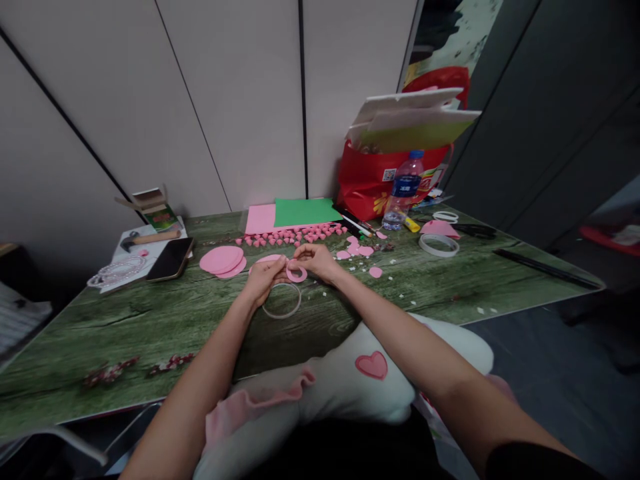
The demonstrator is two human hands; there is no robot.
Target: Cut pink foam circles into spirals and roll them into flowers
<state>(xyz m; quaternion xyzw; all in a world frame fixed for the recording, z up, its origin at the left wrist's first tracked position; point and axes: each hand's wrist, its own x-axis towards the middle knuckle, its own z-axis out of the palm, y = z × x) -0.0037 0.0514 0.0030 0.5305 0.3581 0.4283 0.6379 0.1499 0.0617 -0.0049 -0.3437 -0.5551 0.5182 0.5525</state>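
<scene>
My left hand [264, 279] and my right hand [316, 262] meet above the middle of the table, fingers pinched together. Between them is a small pink paper ring [299, 278], which both hands grip by its upper edge. Just under my left hand lies a thin pale hoop [283, 315], flat on the wood-patterned table. A pink paper piece [270, 259] shows partly behind my left fingers. To the left of it rests a stack of pink paper discs [220, 259]. Beyond my hands spreads a row of small pink hearts [295, 236].
Green sheet [307, 212] and pink sheet [261, 219] lie by the wall. At left are a phone [171, 259], hammer [155, 237] and bead string [117, 272]. Rightward stand a bottle [403, 190] and red bag [363, 183], with a tape roll [439, 252] and pink scraps [353, 249].
</scene>
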